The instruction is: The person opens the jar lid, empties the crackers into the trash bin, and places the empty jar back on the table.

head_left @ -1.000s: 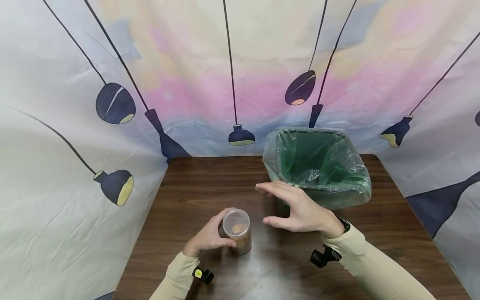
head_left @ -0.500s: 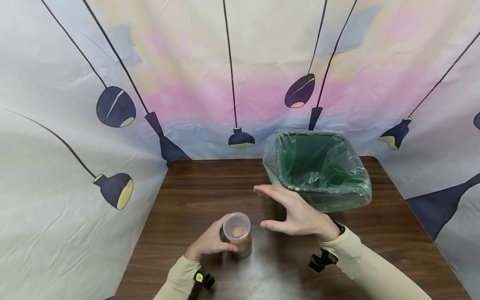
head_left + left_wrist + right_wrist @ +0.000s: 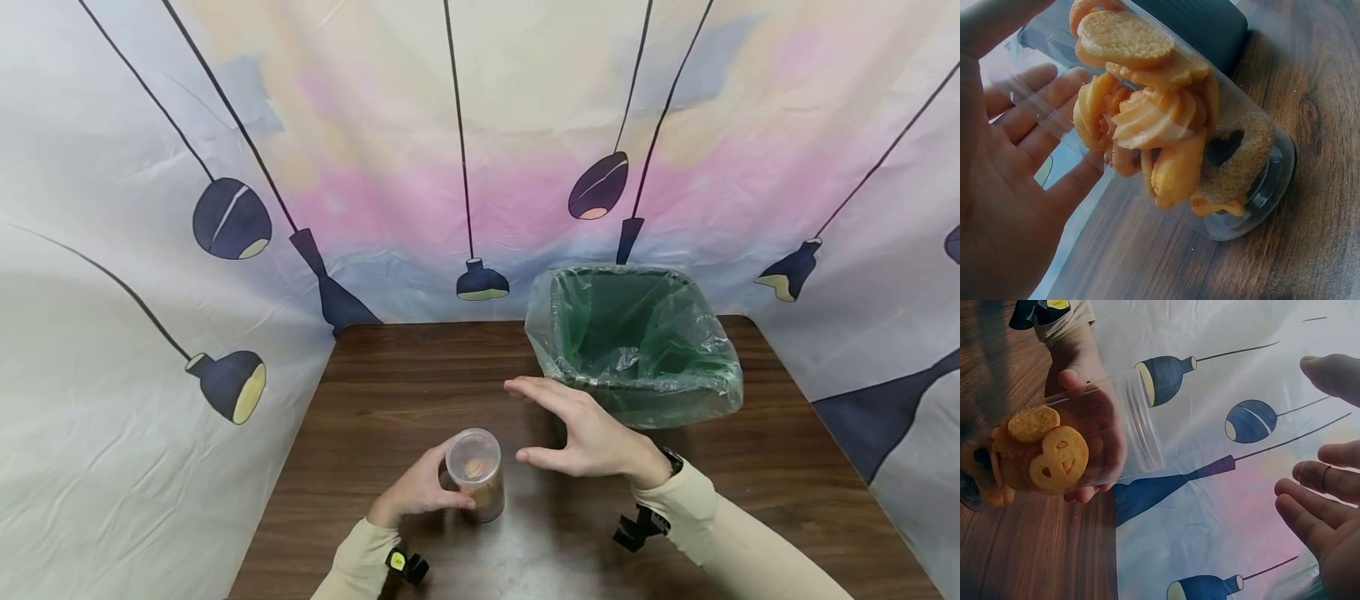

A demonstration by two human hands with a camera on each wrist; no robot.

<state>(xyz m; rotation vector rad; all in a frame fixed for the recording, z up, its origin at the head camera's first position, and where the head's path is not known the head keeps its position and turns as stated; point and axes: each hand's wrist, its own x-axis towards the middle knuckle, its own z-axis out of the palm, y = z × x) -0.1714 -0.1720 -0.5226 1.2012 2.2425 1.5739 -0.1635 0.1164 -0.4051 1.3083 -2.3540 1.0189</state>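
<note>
Left fingers: the left hand [image 3: 417, 493] wraps a clear jar [image 3: 476, 473] from its left side; fingers [image 3: 1035, 112] show through the plastic wall in the left wrist view, curled round it.

Right fingers: the right hand [image 3: 588, 433] is spread wide, thumb and forefinger apart in a C, holding nothing; fingers [image 3: 1316, 509] straight to loosely bent in the right wrist view.

Change over the last second: the right hand has drifted a little left and down toward the jar top; the gap between thumb tip and jar rim has narrowed. The left hand's grip and the jar's spot on the table look unchanged.

Reading of the change: judged as an approach of the open hand to the jar's top while the other hand steadies it; no contact yet, thumb just beside the rim.

Jar, place: standing upright on the brown wooden table [image 3: 420, 367], near the front edge, left of centre.

Jar, look: transparent round plastic, ridged neck near the mouth, pale lid or rim seen from above; whether it is capped I cannot tell.

Jar, contents: orange-yellow snacks [image 3: 1147, 119], ridged curls, round biscuits, one with a smiling face [image 3: 1059, 459]; fills the lower part only.

Surroundings: green bin with clear liner [image 3: 637, 342] at the table's far right, well apart from the jar; lamp-print backdrop [image 3: 225, 218] behind.
</note>
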